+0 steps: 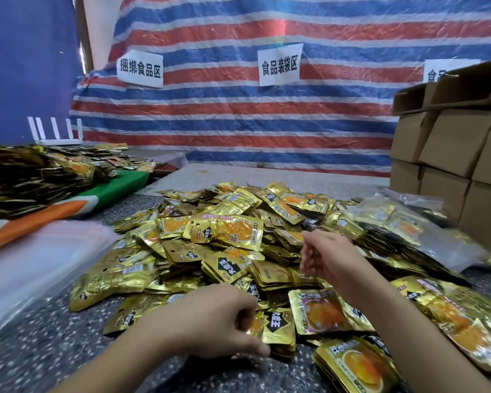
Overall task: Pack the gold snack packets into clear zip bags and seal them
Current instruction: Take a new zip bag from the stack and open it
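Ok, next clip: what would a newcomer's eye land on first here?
The heap of gold packets spread across the middle of the speckled table. Behind it hangs a red, white and blue striped tarp with paper signs. At the near edge, the left hand grips a packet.

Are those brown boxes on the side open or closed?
The top cardboard boxes are open: their flaps stick up and out. The stacked ones below look closed. What's inside cannot be seen.

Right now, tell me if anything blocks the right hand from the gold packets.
Nothing visible does. The right hand hovers directly above the heap of gold packets, its grip empty, with only open air between them.
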{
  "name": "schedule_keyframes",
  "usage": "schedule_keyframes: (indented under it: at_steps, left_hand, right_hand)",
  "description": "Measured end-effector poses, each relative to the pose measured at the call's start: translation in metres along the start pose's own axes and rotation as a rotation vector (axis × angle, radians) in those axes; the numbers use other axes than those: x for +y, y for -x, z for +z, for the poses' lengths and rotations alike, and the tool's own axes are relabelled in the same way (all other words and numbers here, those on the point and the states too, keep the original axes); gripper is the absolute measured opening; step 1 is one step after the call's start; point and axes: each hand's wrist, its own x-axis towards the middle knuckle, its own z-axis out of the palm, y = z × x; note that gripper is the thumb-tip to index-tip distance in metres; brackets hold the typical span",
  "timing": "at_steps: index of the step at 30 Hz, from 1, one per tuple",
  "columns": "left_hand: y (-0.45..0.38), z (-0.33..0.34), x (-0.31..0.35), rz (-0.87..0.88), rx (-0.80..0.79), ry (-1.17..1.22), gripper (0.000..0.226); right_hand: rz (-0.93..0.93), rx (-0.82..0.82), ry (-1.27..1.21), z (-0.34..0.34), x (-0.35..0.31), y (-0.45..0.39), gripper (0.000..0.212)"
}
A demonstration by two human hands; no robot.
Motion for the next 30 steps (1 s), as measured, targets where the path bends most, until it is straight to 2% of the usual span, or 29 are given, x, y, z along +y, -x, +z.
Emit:
schedule_keyframes:
  at_steps: [2,4,8,10,13,16,19,21,26,30]
  left_hand:
    - [0.0,-0.006,-0.004,-0.021,0.099,0.069,0.045]
    - [-0.004,-0.018,-0.02,-0.082,0.299,0.113,0.039]
    - [-0.009,-0.049,-0.092,-0.361,0.756,0.02,0.026]
    - [-0.004,-0.062,-0.135,-0.54,0.849,-0.08,0.022]
    - [0.01,-0.073,-0.187,-0.799,0.786,-0.208,0.028]
    - [0.024,-0.069,-0.217,-1.039,0.567,-0.226,0.066]
    - [0.032,-0.058,-0.231,-1.187,0.495,-0.132,0.087]
    - [0.034,-0.054,-0.234,-1.179,0.479,-0.085,0.078]
    - [0.035,-0.049,-0.234,-1.123,0.521,-0.134,0.031]
    - [0.038,-0.051,-0.225,-1.09,0.513,-0.158,0.026]
  right_hand:
    - [0.005,0.006,0.022,0.002,0.0,0.001,0.036]
    - [0.006,0.007,0.031,0.004,0.001,0.002,0.036]
    - [0.003,0.0,0.064,0.007,0.002,0.002,0.038]
    - [-0.001,-0.001,0.097,0.008,0.003,0.001,0.039]
    - [-0.021,-0.006,0.146,0.009,0.006,0.0,0.039]
    - [-0.035,-0.009,0.161,0.01,0.007,0.0,0.038]
    - [-0.044,0.0,0.151,0.01,0.007,0.001,0.038]
    - [-0.044,0.001,0.159,0.01,0.007,0.001,0.038]
    - [-0.037,0.006,0.172,0.011,0.006,0.001,0.039]
    - [-0.034,0.001,0.173,0.011,0.006,0.001,0.038]
